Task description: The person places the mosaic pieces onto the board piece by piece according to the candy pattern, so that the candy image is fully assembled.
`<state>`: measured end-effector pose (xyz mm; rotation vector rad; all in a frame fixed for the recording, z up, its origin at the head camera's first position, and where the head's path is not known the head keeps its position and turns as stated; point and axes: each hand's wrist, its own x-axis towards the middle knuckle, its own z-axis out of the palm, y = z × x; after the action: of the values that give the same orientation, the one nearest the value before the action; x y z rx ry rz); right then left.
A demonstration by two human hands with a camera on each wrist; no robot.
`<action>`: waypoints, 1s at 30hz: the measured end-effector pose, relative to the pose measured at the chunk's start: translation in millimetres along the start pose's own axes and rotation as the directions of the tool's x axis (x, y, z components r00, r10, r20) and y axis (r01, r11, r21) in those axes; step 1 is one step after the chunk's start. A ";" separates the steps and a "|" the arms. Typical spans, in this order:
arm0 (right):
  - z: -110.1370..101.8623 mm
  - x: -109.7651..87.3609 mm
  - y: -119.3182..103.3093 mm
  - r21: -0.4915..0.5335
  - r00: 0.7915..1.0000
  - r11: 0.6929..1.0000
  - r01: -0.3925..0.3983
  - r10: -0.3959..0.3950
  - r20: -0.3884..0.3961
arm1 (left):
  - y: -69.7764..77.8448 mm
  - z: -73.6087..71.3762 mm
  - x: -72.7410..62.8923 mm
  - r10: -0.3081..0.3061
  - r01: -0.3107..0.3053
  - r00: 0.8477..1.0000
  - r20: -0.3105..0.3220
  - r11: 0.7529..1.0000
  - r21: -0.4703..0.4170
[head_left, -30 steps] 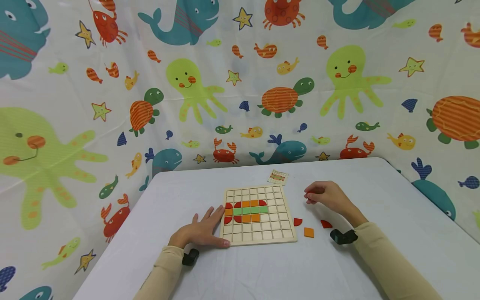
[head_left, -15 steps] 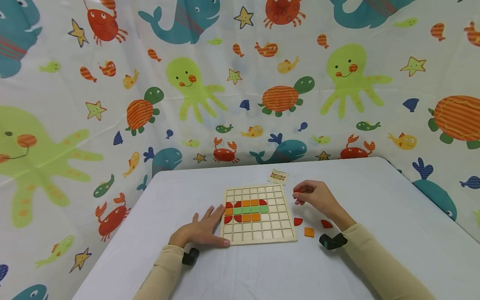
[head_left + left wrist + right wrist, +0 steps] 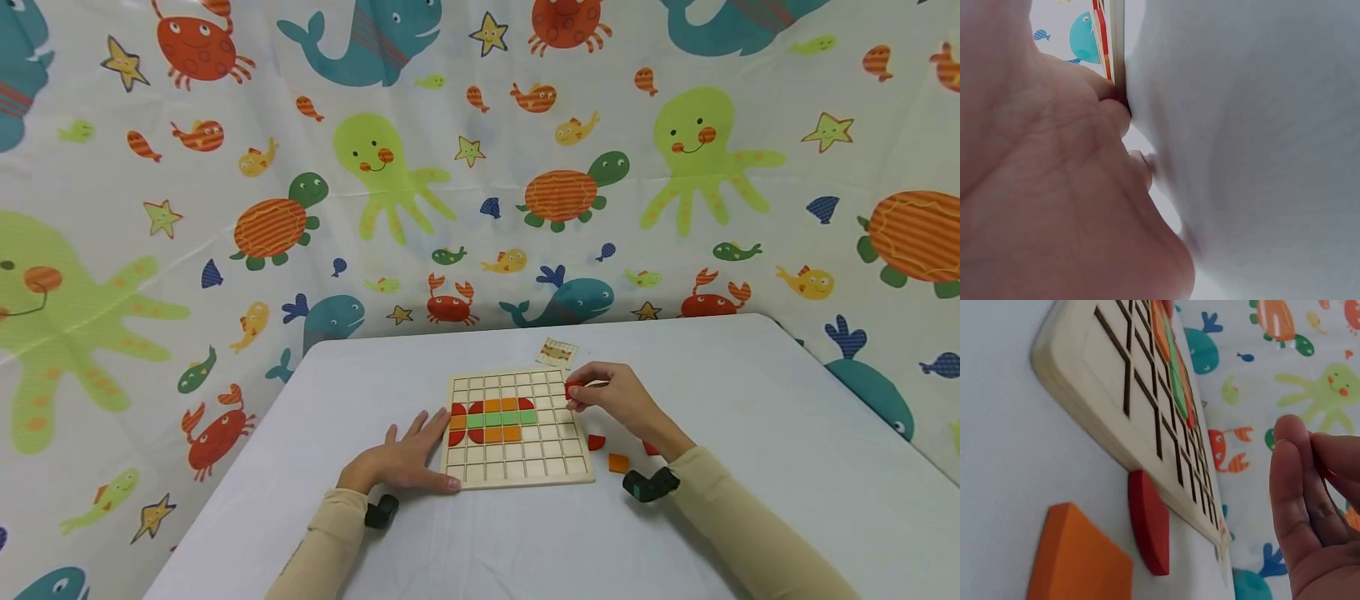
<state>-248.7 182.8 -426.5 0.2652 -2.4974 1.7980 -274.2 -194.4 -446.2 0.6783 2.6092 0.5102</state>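
A wooden grid board (image 3: 555, 471) lies on the table, with red quarter-round, orange square and green square tiles (image 3: 501, 419) set in its left and middle cells. My left hand (image 3: 405, 460) rests at the board's left side, fingers spread and thumb at the near corner; in the left wrist view its palm (image 3: 1066, 175) faces the board's edge (image 3: 1119, 47). Over the board's right edge, my right hand (image 3: 617, 398) pinches a red tile (image 3: 572, 390) between thumb and fingers. The right wrist view shows only a sliver of that red tile (image 3: 1322, 461), the rest hidden by the fingers.
Right of the board lie a loose red quarter-round tile (image 3: 596, 442), an orange square tile (image 3: 618, 463) and another red tile (image 3: 651, 449), partly covered by the right wrist. A small pattern card (image 3: 557, 352) lies behind the board. A sea-animal curtain (image 3: 487, 167) hangs behind the table.
My right hand has moved left with the pinched red tile, from the bare table to the board's right edge. The left hand and the board have stayed in place.
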 end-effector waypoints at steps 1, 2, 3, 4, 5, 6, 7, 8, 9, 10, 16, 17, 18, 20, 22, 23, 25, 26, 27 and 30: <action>0.3 0.4 -1.1 0.003 1.000 1.000 -0.002 0.002 0.000 | 0.0 -0.1 0.2 -0.002 0.002 1.000 0.001 1.000 -0.001; 0.5 0.9 -2.1 0.002 1.000 1.000 0.001 -0.001 0.005 | 0.1 -0.1 0.5 -0.001 0.001 1.000 0.000 1.000 -0.005; 0.9 1.6 -3.1 0.004 1.000 1.000 0.002 -0.002 0.010 | -0.1 0.2 1.0 -0.002 0.002 1.000 -0.001 1.000 -0.006; 1.4 2.6 -4.2 0.006 1.000 1.000 0.003 -0.003 0.017 | -0.1 0.4 1.3 -0.002 0.002 1.000 -0.004 1.000 -0.009; 2.3 4.0 -5.3 0.010 1.000 1.000 0.000 0.000 0.021 | -0.2 0.7 1.6 -0.002 0.002 1.000 -0.005 1.000 -0.012; 3.1 5.3 -6.6 0.020 1.000 1.000 0.001 -0.001 0.028 | -0.2 0.8 1.7 -0.001 0.001 1.000 -0.006 1.000 -0.012; 3.9 6.8 -8.1 0.030 0.999 1.000 -0.001 0.000 0.035 | -0.2 0.8 1.8 -0.001 0.001 1.000 -0.004 1.000 -0.011; 4.8 8.2 -9.6 0.039 0.999 0.999 0.001 -0.003 0.044 | -0.4 0.9 1.9 0.000 0.000 1.000 -0.001 1.000 -0.009; 5.9 9.6 -11.4 0.050 0.999 0.999 0.000 -0.003 0.049 | -0.4 0.7 1.8 0.001 -0.001 1.000 0.000 1.000 -0.006; 7.0 10.8 -13.2 0.059 0.999 0.998 0.000 -0.003 0.050 | -0.1 0.4 1.7 0.003 -0.003 1.000 -0.001 1.000 -0.008; 14.9 17.2 -19.8 0.125 0.999 0.992 0.017 -0.023 0.046 | 1.5 -0.5 1.0 -0.005 0.005 1.000 -0.010 1.000 -0.009; 16.6 17.6 -19.7 0.136 0.999 0.991 0.016 -0.023 0.048 | 1.3 -0.1 0.9 -0.008 0.008 1.000 -0.010 1.000 -0.008; 18.5 18.0 -19.2 0.144 0.999 0.989 0.013 -0.020 0.049 | 1.1 0.3 1.0 -0.008 0.008 1.000 -0.009 1.000 -0.005; 22.3 18.0 -17.8 0.153 0.999 0.988 0.000 -0.007 0.050 | 0.9 1.1 1.2 -0.008 0.008 1.000 -0.008 1.000 -0.004; 26.4 18.0 -15.8 0.156 0.999 0.988 -0.013 0.005 0.054 | 0.9 1.9 1.2 -0.008 0.008 1.000 -0.006 1.000 -0.003; 28.4 17.8 -14.9 0.157 0.998 0.987 -0.020 0.011 0.058 | 1.2 2.0 0.9 -0.009 0.009 1.000 -0.005 1.000 0.000; 32.3 18.2 -13.5 0.155 0.998 0.987 -0.028 0.019 0.059 | 2.1 1.8 0.3 -0.013 0.013 1.000 -0.006 1.000 0.002; 33.9 18.6 -12.7 0.155 0.998 0.987 -0.030 0.021 0.059 | 2.3 1.8 0.2 -0.016 0.016 1.000 -0.008 1.000 0.003; 35.5 18.8 -12.3 0.149 0.998 0.988 -0.029 0.020 0.060 | 2.3 1.8 0.1 -0.017 0.017 1.000 -0.010 1.000 0.004; 39.2 19.6 -11.0 0.118 0.997 0.992 -0.041 0.034 0.065 | 1.5 1.9 0.8 -0.017 0.017 1.000 -0.016 1.000 0.004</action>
<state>-263.8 140.2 -426.0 0.2867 -2.4550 1.9878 -273.3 -192.3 -447.3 0.6548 2.6292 0.5075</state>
